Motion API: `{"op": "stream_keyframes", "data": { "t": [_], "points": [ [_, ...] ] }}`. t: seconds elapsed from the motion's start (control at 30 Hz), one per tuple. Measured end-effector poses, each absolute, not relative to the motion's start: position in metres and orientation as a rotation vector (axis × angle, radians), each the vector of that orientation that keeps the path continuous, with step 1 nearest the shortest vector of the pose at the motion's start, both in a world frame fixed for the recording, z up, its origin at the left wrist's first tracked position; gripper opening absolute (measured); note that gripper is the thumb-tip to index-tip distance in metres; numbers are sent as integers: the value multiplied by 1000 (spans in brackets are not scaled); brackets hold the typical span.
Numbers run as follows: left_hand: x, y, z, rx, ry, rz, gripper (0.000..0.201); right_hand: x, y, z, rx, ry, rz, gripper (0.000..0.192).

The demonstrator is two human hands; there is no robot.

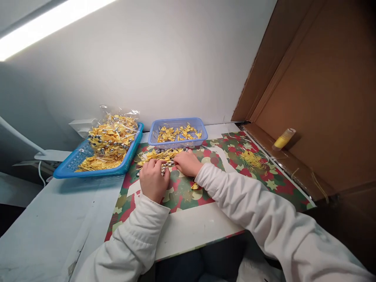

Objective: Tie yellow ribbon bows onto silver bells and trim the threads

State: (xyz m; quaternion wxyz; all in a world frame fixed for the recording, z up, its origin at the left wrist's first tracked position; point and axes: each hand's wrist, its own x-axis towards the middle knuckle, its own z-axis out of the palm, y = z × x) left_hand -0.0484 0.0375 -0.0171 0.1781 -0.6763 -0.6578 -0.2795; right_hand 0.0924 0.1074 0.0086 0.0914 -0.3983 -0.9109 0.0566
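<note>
A pile of yellow ribbon bows with silver bells [166, 155] lies on the patterned sheet. My left hand [154, 180] is at its near left side, fingers bent over the pieces, and small bells show beside the thumb. From the right, my right hand [188, 163] reaches to the pile with its fingers curled together and pointing left. Its fingertips are partly hidden, so what they pinch cannot be made out. A loose yellow bow [195, 185] rests below my right wrist.
Behind the pile stands a light blue basket [178, 143] holding yellow bows. At left, a blue basket [65, 169] carries a clear bag of belled bows [113, 135]. Yellow strings [252, 159] lie at right. A yellow-filled clear tube [284, 139] stands by the cardboard wall [317, 98].
</note>
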Motion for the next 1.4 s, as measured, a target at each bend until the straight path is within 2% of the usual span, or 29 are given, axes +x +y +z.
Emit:
{"op": "stream_keyframes", "data": {
  "t": [0.17,0.33,0.57,0.83,0.97,1.07,1.17,1.3,1.4],
  "points": [
    [-49,38,-15,-1885,-1830,-802,30,125,102,33,-1159,-2740,-8,17],
    [-45,36,-14,-2036,-1720,-842,31,153,81,47,-1111,-2749,-274,17],
    [-44,34,-13,-2093,-1681,-921,31,170,68,33,-1148,-2585,-263,14],
    [-31,23,-9,-2276,-1742,-1224,24,171,64,1,-1199,-2427,-198,15],
    [-24,19,-9,-2267,-1947,-1450,20,166,60,-7,-1160,-2247,54,17],
    [-18,18,-11,-2274,-2168,-1795,22,159,53,-9,-1123,-1924,430,13],
    [-12,14,-12,-2348,-2168,-2033,23,153,45,-7,-1121,-1522,850,4],
    [-7,9,-13,-2403,-2010,-2005,18,149,39,-4,-982,-1105,1367,14],
    [-7,7,-14,-2393,-1847,-1937,12,149,36,-4,-928,-920,1586,21]
  ]
}}
